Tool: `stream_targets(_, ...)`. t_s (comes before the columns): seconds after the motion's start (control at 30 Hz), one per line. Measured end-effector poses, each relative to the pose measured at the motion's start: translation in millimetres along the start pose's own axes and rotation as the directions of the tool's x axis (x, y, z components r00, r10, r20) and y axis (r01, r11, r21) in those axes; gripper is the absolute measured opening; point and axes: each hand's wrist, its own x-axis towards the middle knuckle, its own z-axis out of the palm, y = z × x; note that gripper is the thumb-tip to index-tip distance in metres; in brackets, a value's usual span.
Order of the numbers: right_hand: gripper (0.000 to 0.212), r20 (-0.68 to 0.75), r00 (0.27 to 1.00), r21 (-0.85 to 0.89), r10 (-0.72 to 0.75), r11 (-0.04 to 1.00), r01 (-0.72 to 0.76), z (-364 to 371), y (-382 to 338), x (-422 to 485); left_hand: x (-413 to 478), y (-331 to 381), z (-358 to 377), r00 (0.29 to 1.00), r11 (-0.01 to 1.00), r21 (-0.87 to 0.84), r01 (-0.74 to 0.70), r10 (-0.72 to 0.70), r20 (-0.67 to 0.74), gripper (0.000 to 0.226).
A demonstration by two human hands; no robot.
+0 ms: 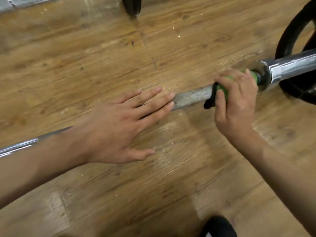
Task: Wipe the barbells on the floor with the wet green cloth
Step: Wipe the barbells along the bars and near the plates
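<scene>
So the left hand (111, 132) is laid flat across the barbell (189, 98), palm down. Its grip is spread: the fingers are straight, a bit fanned and pointing right along the shaft, with the thumb out on the near side. It covers the bar where it lies; can't tell how hard it's pressing. The right hand (237, 101) comes in from the near right, and its grip is curled tight round the green cloth (223, 89), which is wrapped on the shaft just left of the collar (264, 74). Fingers go over the top and the thumb sits on the near side.

The barbell lies on the floor (85, 57), running from near left up to far right. The stretch between the two hands looks dull, grey and speckly. The bit at the far left edge is shiny chrome, and so is the fat sleeve (294, 65) past the collar. Only slivers of green show between the fingers and at the collar end. A black flap (209, 101) hangs off the cloth's left edge, down in front of the shaft.

A black weight plate (287, 40) sits on the sleeve at the right edge, partly cut off. Another black plate (132, 5) pokes in at the far top. There's a dark rounded thing (218, 226) at the near bottom edge, can't tell what. The whole shot is a bit motion-blurred.
</scene>
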Motion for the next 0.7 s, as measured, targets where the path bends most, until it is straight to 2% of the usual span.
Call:
stream_targets(0.07,0.03,-0.108,0.968,0.008,0.226,0.974,-0.226,6.3,2.7,-0.2,2.0,-2.0,-0.4,1.0,1.0,-0.022,0.01,-0.01,0.007,0.097)
stream_targets(0.13,0.029,-0.168,0.922,0.065,0.349,0.937,-0.343,21.6,-27.4,9.8,2.8,-8.7,0.0,1.0,0.999,-0.028,0.024,-0.024,-0.004,0.097)
stream_targets(0.2,0.033,-0.12,0.939,0.084,0.323,0.945,-0.315,36.9,-64.5,11.9,4.6,-15.5,0.3,0.999,1.0,-0.021,0.021,-0.021,-0.028,0.097)
stream_targets(0.27,0.038,-0.005,0.987,0.115,0.164,0.98,-0.162,41.8,-84.6,7.3,5.3,-22.3,0.9,0.998,0.999,-0.028,0.04,-0.041,-0.046,0.098)
stream_targets(0.33,0.033,0.063,0.998,0.086,-0.027,0.996,0.022,37.6,-64.2,9.8,6.5,-28.0,0.8,0.998,0.998,-0.038,0.046,-0.048,-0.048,0.099)
stream_targets(0.37,0.032,0.073,0.994,0.054,-0.077,0.996,0.073,35.1,-46.9,12.9,6.7,-31.0,0.5,0.998,0.998,-0.044,0.044,-0.046,-0.045,0.099)
stream_targets(0.43,0.034,0.036,0.999,0.01,-0.01,1.0,0.009,30.9,-13.8,21.4,7.9,-37.5,-0.6,0.999,0.998,-0.06,0.035,-0.037,-0.032,0.1)
stream_targets(0.5,0.037,-0.056,0.983,0.025,0.172,0.985,-0.171,31.1,0.5,28.6,9.5,-42.4,-1.4,0.999,0.998,-0.058,0.037,-0.039,-0.025,0.101)
stream_targets(0.6,0.034,-0.174,0.889,0.11,0.423,0.906,-0.41,51.2,-34.5,41.3,14.1,-48.8,-2.6,0.998,0.997,-0.052,0.052,-0.054,-0.031,0.101)
stream_targets(0.63,0.035,-0.191,0.884,0.123,0.427,0.904,-0.41,59.0,-53.8,44.4,15.9,-50.1,-3.4,0.998,0.997,-0.062,0.051,-0.053,-0.022,0.101)
stream_targets(0.7,0.037,-0.121,0.949,0.126,0.291,0.953,-0.276,68.8,-83.9,38.6,16.4,-54.0,-4.0,0.998,0.995,-0.086,0.057,-0.058,-0.005,0.101)
